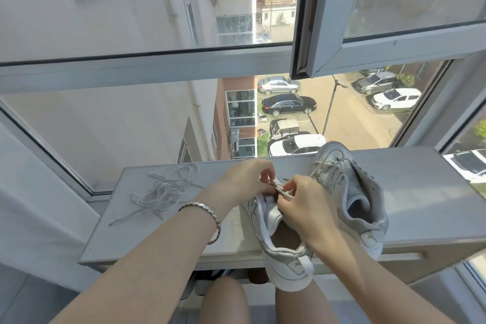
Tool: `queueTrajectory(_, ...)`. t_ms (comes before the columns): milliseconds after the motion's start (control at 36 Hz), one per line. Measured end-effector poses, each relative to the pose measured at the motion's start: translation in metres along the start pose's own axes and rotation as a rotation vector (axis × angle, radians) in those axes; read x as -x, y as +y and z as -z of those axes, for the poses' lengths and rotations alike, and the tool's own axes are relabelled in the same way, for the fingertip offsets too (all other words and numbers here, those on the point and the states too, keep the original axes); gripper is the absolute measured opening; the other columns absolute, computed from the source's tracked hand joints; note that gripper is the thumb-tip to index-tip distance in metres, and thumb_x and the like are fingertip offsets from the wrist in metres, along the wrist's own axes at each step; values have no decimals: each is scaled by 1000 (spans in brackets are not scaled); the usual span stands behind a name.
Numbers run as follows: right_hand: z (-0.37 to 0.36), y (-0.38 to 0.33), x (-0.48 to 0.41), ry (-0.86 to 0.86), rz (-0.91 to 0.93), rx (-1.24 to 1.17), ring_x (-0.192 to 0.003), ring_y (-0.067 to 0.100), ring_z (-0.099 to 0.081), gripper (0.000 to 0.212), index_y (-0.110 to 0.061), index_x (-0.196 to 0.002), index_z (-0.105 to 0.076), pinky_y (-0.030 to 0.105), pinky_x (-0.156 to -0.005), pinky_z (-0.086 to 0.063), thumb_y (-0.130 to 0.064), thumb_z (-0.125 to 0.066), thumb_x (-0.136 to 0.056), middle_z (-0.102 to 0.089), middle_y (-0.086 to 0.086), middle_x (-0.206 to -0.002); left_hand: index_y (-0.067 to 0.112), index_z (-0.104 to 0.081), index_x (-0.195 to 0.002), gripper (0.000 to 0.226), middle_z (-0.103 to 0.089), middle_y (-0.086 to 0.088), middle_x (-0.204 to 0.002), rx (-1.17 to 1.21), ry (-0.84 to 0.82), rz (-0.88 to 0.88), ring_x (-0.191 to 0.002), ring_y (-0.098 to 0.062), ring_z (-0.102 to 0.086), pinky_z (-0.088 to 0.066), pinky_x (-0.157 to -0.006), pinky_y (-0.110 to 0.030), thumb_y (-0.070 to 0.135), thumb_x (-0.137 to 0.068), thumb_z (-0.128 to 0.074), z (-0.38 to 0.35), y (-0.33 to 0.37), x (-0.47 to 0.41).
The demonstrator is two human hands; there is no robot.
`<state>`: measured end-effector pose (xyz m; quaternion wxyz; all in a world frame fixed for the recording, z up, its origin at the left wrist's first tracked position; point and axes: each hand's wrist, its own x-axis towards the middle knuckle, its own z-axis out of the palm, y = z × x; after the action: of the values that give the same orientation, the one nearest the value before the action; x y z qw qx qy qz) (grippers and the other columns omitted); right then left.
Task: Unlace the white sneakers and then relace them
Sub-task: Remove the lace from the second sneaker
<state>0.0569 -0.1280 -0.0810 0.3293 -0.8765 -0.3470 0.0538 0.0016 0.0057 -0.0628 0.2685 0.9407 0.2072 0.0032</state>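
Bare knees (pixel 223 300) sit nearest the lens, below two forearms reaching forward. Beyond them a large window (pixel 147 71) fills the scene, its sash (pixel 394 47) swung open at upper right, with parked cars (pixel 289 104) far below. A pale windowsill (pixel 420 192) runs left to right. On it, right of centre, lie two white sneakers. The near sneaker (pixel 284 252) points away, its heel overhanging the sill's near edge, its tongue exposed. The far sneaker (pixel 355 192) rests just beside it on the right, tilted and laced in white. Over the near sneaker's front, the left hand (pixel 244 179) and right hand (pixel 307 208) each pinch a speckled lace (pixel 278 188) between curled fingertips, the lace stretched between them. A loose white lace (pixel 160 192) lies tangled on the sill's left. A bracelet (pixel 207 212) circles the left wrist.
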Motion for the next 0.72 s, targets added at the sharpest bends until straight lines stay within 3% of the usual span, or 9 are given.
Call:
queueTrajectory(139,-1,2,1,9,-21,-90,-71,16,-47,3,-11,-80,-57,21,-58,-36,-11,-60,-82,-48,0,-80,19,-59,-81,15,-53,6,-75,124,38,39,-73,-17,-53,-42,-61,-25,22,-79,-74,-4,-4,-3)
queueTrajectory(250,-1,3,3,-7,-36,-218,-64,9,-42,10,-10,-77,-52,11,-56,-36,-3,-59,-82,-48,4,-81,14,-64,-76,14,-53,7,-69,211,269,122,-67,-10,-49,-35,-62,-22,25,-83,-70,-8,-9,3)
queueTrajectory(333,-1,3,3,-6,-21,-181,-68,14,-43,8,-11,-78,-54,12,-55,-35,-5,-58,-82,-47,2,-80,13,-63,-74,15,-58,1,-70,228,491,413,-73,-19,-56,-37,-64,-25,22,-85,-66,-3,-30,7)
queueTrajectory(389,-1,1,2,-14,-12,-129,-72,14,-44,5,-11,-79,-56,17,-57,-35,-9,-59,-82,-48,1,-80,11,-63,-77,12,-63,-7,-79,239,487,617,-85,-29,-60,-43,-70,-29,19,-84,-65,4,-48,11)
queueTrajectory(444,-2,0,1,-15,-14,-86,-76,17,-48,2,-11,-80,-58,25,-61,-39,-11,-59,-82,-50,1,-80,13,-61,-82,5,-62,-7,-86,156,418,696,-93,-30,-60,-42,-73,-30,16,-86,-61,8,-54,15)
queueTrajectory(500,-2,-1,1,-14,-26,-82,-76,17,-49,3,-12,-80,-57,28,-62,-39,-12,-59,-82,-50,1,-81,15,-62,-92,8,-62,-4,-99,47,414,612,-99,-28,-58,-41,-75,-30,13,-88,-56,9,-47,14)
queueTrajectory(583,-1,-1,2,-8,-23,-87,-73,15,-47,2,-10,-82,-58,21,-56,-35,-11,-59,-83,-50,2,-83,14,-64,-110,22,-57,-1,-120,103,407,287,-109,-21,-53,-41,-89,-29,10,-88,-58,9,-24,9)
queueTrajectory(639,1,-2,2,-13,-17,-88,-72,14,-44,2,-9,-82,-57,21,-53,-32,-10,-59,-84,-50,2,-84,17,-65,-112,24,-58,4,-117,171,252,109,-97,-14,-55,-43,-87,-25,13,-88,-61,10,-7,6)
queueTrajectory(722,3,-3,2,-3,-37,-48,-74,15,-44,3,-11,-85,-59,26,-54,-25,-13,-58,-84,-53,3,-86,16,-69,-102,16,-64,9,-97,135,-69,-15,-75,-4,-55,-41,-67,-13,18,-86,-67,9,9,0)
